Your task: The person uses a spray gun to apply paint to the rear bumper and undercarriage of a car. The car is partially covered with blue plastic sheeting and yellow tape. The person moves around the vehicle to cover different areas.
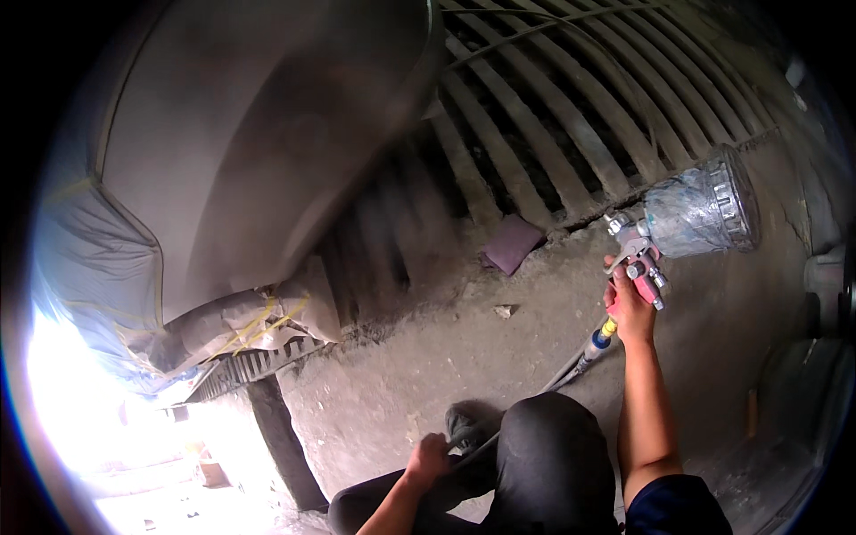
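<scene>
My right hand (631, 303) is shut on the pink-and-silver spray gun (635, 254), held out to the right with a large cup (700, 205) wrapped in crumpled film on it. A grey air hose (571, 370) runs down from the gun's yellow-and-blue fitting past my raised knee. My left hand (430, 459) is closed on the hose beside that knee, low in the view. Above, at the upper left, a large curved body panel (259, 134) has translucent masking sheet (107, 250) and taped paper (285, 316) along its edges.
A slotted grating (588, 160) spans the top, beside a rough concrete floor (392, 374) on which a purple pad (515, 241) lies at the grating's edge. My legs (544, 464) are bent below. Bright light comes from the lower left. Dim, unclear objects line the right edge.
</scene>
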`<state>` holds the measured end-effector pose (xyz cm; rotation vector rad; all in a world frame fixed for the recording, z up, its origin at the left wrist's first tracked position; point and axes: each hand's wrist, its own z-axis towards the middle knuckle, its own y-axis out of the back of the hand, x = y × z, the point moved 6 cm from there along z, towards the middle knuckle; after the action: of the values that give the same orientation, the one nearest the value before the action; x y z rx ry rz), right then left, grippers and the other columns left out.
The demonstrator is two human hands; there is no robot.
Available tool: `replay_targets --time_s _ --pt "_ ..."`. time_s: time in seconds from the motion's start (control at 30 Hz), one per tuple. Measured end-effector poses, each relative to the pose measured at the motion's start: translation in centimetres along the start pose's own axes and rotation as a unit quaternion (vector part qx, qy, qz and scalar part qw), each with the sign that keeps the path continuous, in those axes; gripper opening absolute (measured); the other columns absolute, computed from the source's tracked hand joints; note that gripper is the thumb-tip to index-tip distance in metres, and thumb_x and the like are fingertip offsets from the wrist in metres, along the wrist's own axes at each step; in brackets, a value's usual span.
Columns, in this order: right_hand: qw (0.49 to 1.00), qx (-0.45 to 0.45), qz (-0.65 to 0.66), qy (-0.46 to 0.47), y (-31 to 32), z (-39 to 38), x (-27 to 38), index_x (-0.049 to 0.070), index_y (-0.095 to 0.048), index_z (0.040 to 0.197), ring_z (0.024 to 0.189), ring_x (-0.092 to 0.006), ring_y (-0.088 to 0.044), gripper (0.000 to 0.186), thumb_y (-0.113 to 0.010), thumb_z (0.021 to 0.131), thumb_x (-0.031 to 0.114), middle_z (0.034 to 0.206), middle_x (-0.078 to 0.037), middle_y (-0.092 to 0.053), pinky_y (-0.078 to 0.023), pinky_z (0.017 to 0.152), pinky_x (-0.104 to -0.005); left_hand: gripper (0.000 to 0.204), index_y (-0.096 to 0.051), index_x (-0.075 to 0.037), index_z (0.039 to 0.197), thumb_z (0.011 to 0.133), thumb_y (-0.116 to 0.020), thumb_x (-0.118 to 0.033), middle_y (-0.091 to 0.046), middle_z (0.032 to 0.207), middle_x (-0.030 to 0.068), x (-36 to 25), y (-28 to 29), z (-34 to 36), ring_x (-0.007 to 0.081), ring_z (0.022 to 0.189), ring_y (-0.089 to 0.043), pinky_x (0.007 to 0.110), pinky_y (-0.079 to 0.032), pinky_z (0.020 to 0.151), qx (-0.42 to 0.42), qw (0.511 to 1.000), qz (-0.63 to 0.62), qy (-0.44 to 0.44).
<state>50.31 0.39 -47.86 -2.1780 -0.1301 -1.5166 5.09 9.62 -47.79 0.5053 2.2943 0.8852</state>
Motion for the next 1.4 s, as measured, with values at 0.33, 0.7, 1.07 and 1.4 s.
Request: replay_targets --time_s 0.33,0.7,1.07,1.4 --pt "0.983 0.179 -0.036 -0.027 -3.7 -2.1 -2.0 0.003 -0.063 0.097 0.049 -0.0048 -0.047 0.023 -0.061 0.086 0.023 0.059 0.002 -0.052 -0.035 0.043 -0.0194 0.018 -0.053 -0.001 0.080 0.084 -0.057 -0.019 -0.049 0.057 0.0053 2.2 4.1 1.1 0.0121 0.041 -0.044 0.027 -0.032 0.036 -0.133 0.827 -0.403 0.369" --pt "0.985 0.158 -0.027 -0.065 -4.0 -0.2 -3.4 0.004 -0.061 0.099 0.049 -0.0033 -0.045 0.031 -0.060 0.086 0.032 0.059 0.003 -0.049 -0.032 0.042 -0.0174 0.023 -0.056 0.001 0.104 0.084 -0.054 -0.011 -0.050 0.064 0.0014 1.6 5.5 -0.5 0.0083 0.046 -0.043 0.022 -0.031 0.036 -0.194 0.824 -0.377 0.376" --pt "0.991 0.107 0.036 -0.068 -6.1 1.9 -5.2 0.009 -0.065 0.099 0.052 -0.0038 -0.045 0.030 -0.061 0.085 0.035 0.059 0.003 -0.049 -0.033 0.045 -0.0183 0.023 -0.052 0.002 0.107 0.087 -0.046 -0.008 -0.046 0.060 0.0030 3.8 7.2 -3.8 0.0104 0.039 -0.040 0.024 -0.031 0.033 -0.238 0.799 -0.414 0.366" --pt "0.983 0.054 0.155 -0.077 -8.1 4.1 -6.2 0.006 -0.056 0.104 0.056 -0.0066 -0.046 0.022 -0.059 0.086 0.019 0.099 -0.003 -0.062 -0.037 0.048 -0.0204 0.015 -0.046 -0.005 0.101 0.088 -0.038 -0.008 -0.042 0.057 0.0036 2.0 8.5 -6.3 0.0113 0.036 -0.038 0.026 -0.028 0.030 -0.345 0.779 -0.367 0.374"
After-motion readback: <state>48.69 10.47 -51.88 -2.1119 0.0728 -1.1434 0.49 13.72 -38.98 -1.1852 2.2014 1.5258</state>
